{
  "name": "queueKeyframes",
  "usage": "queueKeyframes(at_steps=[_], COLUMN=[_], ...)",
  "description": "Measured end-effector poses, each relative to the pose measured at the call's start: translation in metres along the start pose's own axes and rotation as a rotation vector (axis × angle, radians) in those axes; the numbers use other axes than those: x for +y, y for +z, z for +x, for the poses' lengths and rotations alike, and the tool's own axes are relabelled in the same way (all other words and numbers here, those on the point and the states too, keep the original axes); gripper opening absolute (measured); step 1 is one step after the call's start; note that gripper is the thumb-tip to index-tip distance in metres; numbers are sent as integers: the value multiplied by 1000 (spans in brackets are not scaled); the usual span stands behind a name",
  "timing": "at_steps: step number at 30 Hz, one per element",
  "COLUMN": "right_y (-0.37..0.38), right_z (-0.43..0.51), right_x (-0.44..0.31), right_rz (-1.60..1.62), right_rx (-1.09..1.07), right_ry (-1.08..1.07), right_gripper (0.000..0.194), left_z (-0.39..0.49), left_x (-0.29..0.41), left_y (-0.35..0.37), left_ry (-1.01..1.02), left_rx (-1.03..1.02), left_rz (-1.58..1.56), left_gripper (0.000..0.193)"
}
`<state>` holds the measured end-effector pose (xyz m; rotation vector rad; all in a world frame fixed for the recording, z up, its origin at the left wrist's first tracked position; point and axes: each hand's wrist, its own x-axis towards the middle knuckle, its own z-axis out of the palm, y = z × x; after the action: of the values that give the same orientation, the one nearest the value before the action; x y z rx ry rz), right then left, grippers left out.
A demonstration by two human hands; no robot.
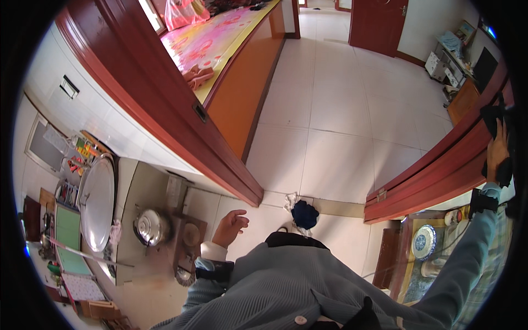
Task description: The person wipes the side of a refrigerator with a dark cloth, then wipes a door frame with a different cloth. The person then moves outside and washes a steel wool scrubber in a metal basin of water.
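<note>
My right hand (pixel 498 150) is stretched far out to the right. It holds a black cloth (pixel 491 117) against the dark red wooden door frame (pixel 453 169); part of the cloth shows beyond the fingertips and part by the wrist. In front of my body, my left hand (pixel 231 227) hangs in the air with loosely curled fingers and nothing in it. Below, at the doorway threshold, is a bunched dark blue cloth-like thing (pixel 305 215) with a crumpled whitish piece (pixel 290 201) beside it. A shoe (pixel 282 229) partly shows under my jacket.
The left door jamb (pixel 165 107) stands close to my left arm. Beyond it are a metal kettle (pixel 152 226), a brown stove (pixel 189 237) and a large wok lid (pixel 97 204). A blue-and-white plate (pixel 423 242) lies under my right arm. Through the doorway, a raised bed platform (pixel 243 95) borders the tiled floor.
</note>
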<state>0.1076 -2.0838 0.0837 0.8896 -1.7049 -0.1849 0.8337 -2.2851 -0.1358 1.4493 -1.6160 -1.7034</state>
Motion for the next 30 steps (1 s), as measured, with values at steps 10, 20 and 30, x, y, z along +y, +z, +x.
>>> queueKeyframes(at_steps=[10, 20, 30], right_y=[48, 31, -314], right_z=[-73, -188, -138], right_x=[-38, -190, -401], right_rz=[200, 756, 2015], right_rx=[-269, -1158, -1610], right_ry=[-171, -538, -456], right_gripper=[33, 33, 39], left_z=[-74, -200, -364], left_x=[-30, -88, -179], left_y=[41, 46, 42], left_ry=[-56, -160, -189], left_rx=[58, 426, 719], left_rz=[-24, -237, -448], left_gripper=[33, 36, 36])
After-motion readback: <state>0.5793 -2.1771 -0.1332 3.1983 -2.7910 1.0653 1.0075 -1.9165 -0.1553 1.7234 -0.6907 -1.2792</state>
